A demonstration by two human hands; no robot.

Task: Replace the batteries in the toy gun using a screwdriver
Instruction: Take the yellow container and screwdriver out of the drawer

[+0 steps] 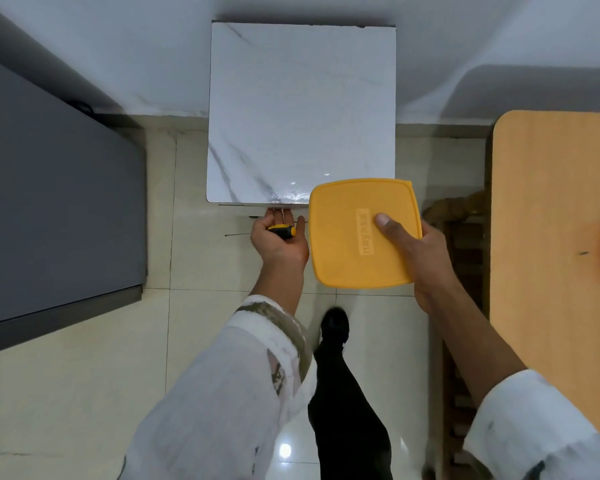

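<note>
My left hand (pixel 279 239) holds a screwdriver (pixel 284 231) with a yellow and black handle, just below the near edge of a white marble-patterned table (pixel 298 112). The hand's fingertips reach under that edge. My right hand (pixel 418 251) grips a square yellow-lidded container (pixel 347 233), thumb on the lid, held over the table's near right corner. No toy gun or batteries are in sight.
A dark grey cabinet (pixel 56 202) stands to the left. An orange-tan wooden tabletop (pixel 555 216) fills the right, with a wooden chair (pixel 461 258) beside it. My dark trouser leg and shoe (pixel 335 323) are on the cream tiled floor below the hands.
</note>
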